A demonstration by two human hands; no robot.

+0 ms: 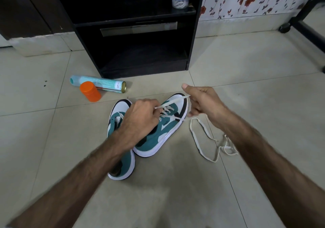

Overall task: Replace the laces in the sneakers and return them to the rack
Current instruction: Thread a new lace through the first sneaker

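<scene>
Nearby, an orange jar (90, 91) touches a fallen spray can (98, 86).

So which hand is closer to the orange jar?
The left hand. It holds the lace over the shoes, just right of the orange jar. The right hand is farther right, past the shoes.
</scene>
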